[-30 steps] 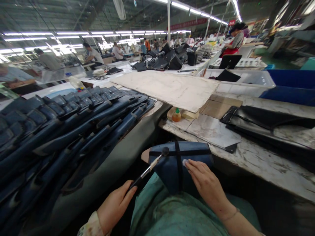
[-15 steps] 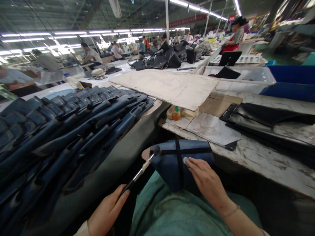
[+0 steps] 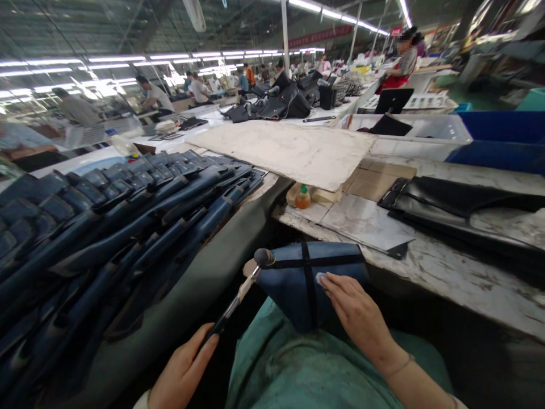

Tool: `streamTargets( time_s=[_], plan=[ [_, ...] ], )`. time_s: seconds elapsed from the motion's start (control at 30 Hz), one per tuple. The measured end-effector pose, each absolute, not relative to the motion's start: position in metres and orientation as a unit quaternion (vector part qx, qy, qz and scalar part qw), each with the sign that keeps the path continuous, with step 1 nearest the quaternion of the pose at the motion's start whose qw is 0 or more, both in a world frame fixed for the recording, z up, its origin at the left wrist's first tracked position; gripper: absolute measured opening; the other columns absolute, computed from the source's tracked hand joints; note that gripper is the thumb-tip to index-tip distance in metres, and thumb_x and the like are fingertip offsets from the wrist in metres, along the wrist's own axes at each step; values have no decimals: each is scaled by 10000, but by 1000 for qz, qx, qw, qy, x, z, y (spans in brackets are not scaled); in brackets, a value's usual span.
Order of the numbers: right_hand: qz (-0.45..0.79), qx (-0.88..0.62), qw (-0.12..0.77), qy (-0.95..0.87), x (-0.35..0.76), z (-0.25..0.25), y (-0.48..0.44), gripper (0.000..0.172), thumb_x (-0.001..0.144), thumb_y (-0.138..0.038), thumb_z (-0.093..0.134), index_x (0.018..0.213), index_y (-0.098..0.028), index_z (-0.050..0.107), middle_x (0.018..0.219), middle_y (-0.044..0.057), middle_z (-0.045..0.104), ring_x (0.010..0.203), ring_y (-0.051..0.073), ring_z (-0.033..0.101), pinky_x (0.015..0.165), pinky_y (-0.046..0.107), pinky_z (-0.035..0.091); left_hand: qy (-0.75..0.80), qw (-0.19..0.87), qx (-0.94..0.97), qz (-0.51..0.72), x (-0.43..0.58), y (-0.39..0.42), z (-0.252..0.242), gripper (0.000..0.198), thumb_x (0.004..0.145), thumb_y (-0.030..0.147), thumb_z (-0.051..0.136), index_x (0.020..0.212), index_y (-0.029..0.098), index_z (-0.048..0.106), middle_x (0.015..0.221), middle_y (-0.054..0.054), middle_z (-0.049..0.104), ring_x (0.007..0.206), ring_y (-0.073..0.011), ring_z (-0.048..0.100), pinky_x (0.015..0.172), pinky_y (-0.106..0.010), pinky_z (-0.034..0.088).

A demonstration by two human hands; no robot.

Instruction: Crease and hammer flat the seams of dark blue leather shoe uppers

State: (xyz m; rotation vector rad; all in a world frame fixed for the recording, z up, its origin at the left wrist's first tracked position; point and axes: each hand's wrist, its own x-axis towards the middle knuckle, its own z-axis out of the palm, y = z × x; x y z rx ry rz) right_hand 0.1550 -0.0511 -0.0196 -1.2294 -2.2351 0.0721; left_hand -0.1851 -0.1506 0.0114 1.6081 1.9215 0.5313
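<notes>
In my left hand (image 3: 185,366) is the dark grip of a hammer (image 3: 232,307). It has a metal shaft with a light wrap and a rounded dark head (image 3: 264,257), which is at the left edge of a blue bag piece (image 3: 336,255). That piece lies over my lap, with black strips crossing on it. My right hand (image 3: 357,312) rests on the piece, right of the upright strip, its fingers pressed together around a small whitish thing (image 3: 322,277) whose kind I cannot make out. Green cloth (image 3: 285,363) covers my lap.
Many blue pieces (image 3: 140,227) lie in overlapping rows at the left. On the worktop stands a small bottle of orange liquid (image 3: 302,199) near a cream board (image 3: 285,147). Black pieces (image 3: 464,204) lie at the right, before a white bin (image 3: 426,139). Other people work farther back.
The hammer's head has shifted left and slightly up, off the black strip to the piece's left edge. My right hand stays in about the same place.
</notes>
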Motion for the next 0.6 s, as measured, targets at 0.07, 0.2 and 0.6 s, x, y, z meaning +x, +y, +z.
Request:
streamTargets(
  time_s=[0.07,0.2,0.6],
  plan=[
    [25,-461,289,-839,155,-20,-51,326,911,-154,392,1194,-178,551,1138,84,586,1018,201,542,901,376,487,715,296,607,183,-181,-148,11,414,851,481,390,1051,182,597,978,-39,687,942,-201,635,845,-234,485],
    [18,-460,291,-839,156,-20,-51,322,913,-164,396,1196,-181,550,1128,86,592,1015,203,543,900,380,488,703,312,617,164,-178,-141,10,380,858,457,399,1059,202,596,987,-25,688,933,-193,637,854,-233,477],
    [29,-468,297,-832,157,-18,-51,337,906,-153,399,1205,-197,548,1126,82,597,1011,198,556,884,368,505,706,290,618,188,-179,-136,12,380,842,463,412,1058,217,607,981,-14,694,970,-209,631,840,-228,490]
  ],
)
